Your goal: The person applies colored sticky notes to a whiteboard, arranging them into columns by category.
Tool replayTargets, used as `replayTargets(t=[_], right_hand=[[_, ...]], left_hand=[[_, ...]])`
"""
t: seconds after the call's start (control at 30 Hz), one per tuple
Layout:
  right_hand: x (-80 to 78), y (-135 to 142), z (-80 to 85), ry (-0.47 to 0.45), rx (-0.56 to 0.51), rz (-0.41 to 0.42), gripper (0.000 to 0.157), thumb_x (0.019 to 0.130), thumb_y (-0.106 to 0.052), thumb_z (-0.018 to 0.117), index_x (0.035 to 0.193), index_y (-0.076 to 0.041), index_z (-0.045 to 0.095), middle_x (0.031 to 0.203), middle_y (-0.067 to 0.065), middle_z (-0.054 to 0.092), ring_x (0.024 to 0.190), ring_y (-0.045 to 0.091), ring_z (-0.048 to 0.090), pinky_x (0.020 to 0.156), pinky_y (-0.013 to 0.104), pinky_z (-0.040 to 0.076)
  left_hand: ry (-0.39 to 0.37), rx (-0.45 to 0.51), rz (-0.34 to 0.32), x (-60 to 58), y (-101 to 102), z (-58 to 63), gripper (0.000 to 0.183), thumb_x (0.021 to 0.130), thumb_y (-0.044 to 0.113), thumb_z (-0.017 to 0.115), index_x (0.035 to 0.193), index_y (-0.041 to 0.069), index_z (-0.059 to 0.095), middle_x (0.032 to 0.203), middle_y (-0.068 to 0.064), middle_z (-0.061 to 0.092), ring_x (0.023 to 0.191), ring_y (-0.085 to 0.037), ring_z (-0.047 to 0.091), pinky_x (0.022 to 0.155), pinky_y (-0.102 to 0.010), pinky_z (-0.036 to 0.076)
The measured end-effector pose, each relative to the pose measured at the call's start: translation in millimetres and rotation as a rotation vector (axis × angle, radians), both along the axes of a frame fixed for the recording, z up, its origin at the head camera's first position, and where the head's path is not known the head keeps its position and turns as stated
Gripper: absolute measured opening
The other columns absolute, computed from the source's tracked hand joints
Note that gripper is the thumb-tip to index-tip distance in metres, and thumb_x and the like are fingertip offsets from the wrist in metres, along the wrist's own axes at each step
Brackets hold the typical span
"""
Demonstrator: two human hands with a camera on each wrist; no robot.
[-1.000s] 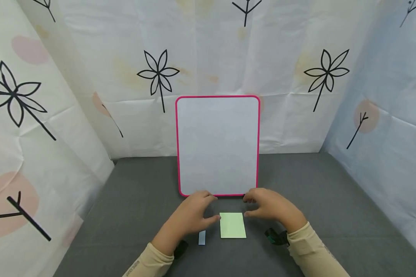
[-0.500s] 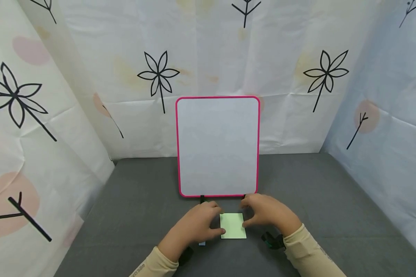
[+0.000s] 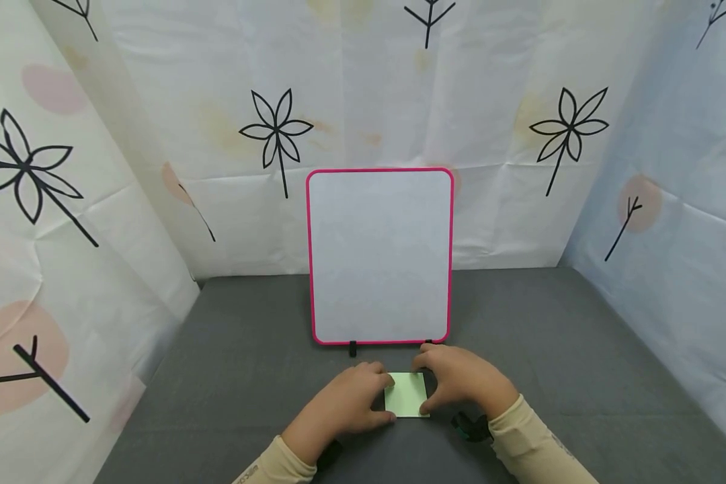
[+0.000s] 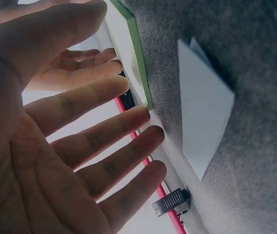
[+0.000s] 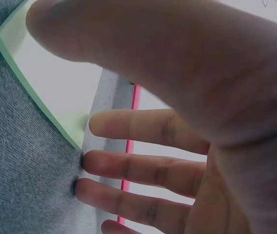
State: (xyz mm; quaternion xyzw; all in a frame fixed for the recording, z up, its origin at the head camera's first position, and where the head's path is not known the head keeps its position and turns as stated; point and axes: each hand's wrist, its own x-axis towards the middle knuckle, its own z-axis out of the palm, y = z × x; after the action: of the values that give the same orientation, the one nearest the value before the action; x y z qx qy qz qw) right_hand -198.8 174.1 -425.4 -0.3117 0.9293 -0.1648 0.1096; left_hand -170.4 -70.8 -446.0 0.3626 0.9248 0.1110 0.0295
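A pale green sticky note pad lies flat on the grey cloth, between my two hands. My left hand is at its left side, thumb and index tip right at the edge, the other fingers spread and fairly straight. On the right, my right hand has its thumb over the pad's near right corner; in the right wrist view its fingertips come down beside the pad's edge. A small folded light blue paper lies beside my left hand in the left wrist view, hidden under that hand from the head camera.
Behind the pad stands a whiteboard with a pink frame, propped on small black feet. White patterned cloth hangs behind and at both sides of the grey table surface.
Both hands have drawn back from the whiteboard's lower edge and closed in on the pad from either side. The left hand now covers the blue paper; pad and board stay put.
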Motion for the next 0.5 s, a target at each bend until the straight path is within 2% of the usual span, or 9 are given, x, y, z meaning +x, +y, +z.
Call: replayTargets(t=[0.17,0.5], right_hand=[[1.4,-3.6,-1.1,0.002,0.018,-0.008,0.053,0.064,-0.033,0.101,0.108,-0.014,0.077,0.1,-0.007,0.062,0.081,0.002,0.054,0.077,0.03,0.055],[4.0,-8.2,0.3,0.006,0.028,0.008,0.053,0.064,-0.032,0.102,0.107,-0.012,0.079,0.097,-0.006,0.061,0.077,0.002,0.051,0.074,0.027,0.052]], left_hand=[[0.016,-0.011,0.007,1.1,1.5,-0.6,0.043,0.087,0.042,0.087,0.119,0.016,0.076,0.115,0.004,0.069,0.101,-0.012,0.063,0.087,-0.03,0.056],[0.026,-0.038,0.011,1.0,2.4,-1.5,0.043,0.083,0.042,0.091,0.116,0.018,0.076,0.114,0.003,0.067,0.094,-0.01,0.06,0.081,-0.028,0.055]])
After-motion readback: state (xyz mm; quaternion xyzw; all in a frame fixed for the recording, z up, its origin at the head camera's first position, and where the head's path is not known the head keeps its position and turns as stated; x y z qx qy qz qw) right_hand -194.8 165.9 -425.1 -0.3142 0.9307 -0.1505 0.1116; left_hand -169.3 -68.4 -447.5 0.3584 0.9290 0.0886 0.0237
